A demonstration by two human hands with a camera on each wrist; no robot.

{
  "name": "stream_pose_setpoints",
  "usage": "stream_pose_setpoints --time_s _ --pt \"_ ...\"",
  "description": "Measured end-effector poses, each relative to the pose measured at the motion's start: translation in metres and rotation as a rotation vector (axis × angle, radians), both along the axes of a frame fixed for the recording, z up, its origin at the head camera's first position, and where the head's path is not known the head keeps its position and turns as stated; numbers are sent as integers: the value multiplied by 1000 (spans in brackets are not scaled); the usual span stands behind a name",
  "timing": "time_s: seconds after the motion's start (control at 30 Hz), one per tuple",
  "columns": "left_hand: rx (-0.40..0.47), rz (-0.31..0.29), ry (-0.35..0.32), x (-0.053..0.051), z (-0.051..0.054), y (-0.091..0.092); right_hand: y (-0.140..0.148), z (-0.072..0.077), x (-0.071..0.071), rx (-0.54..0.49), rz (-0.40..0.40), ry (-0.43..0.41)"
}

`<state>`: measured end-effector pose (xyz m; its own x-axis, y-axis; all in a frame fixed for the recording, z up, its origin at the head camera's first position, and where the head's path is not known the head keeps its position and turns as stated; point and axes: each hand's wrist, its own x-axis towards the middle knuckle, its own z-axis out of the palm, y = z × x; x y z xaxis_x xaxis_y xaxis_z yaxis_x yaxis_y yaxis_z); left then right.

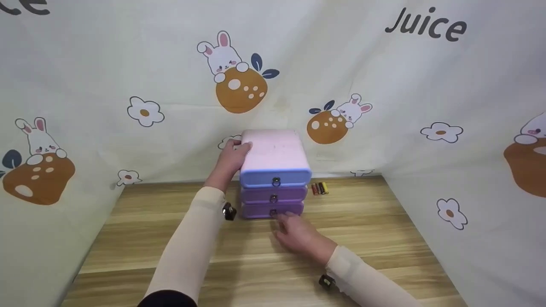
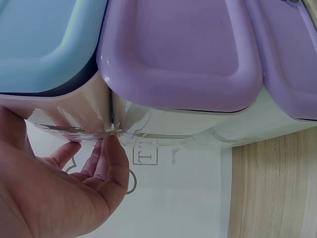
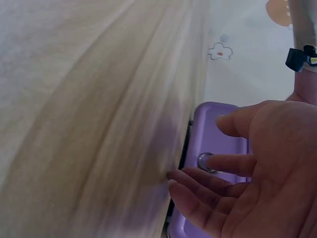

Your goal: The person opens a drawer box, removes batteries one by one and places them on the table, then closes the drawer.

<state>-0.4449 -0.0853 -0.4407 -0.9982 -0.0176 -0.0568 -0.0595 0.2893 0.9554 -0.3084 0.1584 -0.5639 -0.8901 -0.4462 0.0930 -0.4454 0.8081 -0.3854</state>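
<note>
A three-drawer box (image 1: 275, 149) with a pink top stands at the back of the table; its top drawer front (image 1: 256, 179) is blue, the two below purple. My left hand (image 1: 231, 160) rests against the box's upper left side, and in the left wrist view its fingertips (image 2: 111, 144) touch the side wall. At the bottom purple drawer (image 3: 218, 129), my right hand (image 3: 267, 173) has its index finger at the ring pull (image 3: 204, 159), the other fingers loosely bent beside it. All three drawers look closed.
Several small batteries (image 1: 320, 188) lie on the wooden table (image 1: 341, 221) just right of the box. A printed cloth (image 1: 170, 149) hangs behind the box and along both sides.
</note>
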Motion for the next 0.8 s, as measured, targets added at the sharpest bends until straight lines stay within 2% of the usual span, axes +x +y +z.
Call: stream_pose_setpoints --time_s 0.23,0.47,0.8 --pt "-2 -1 -10 0 0 0 -3 1 0 36 -4 -17" --pt "3 -8 -24 1 0 -1 -4 -4 -3 57 21 1" --pt "-7 -5 -21 -1 -1 -1 -8 -4 -7 -13 -6 7"
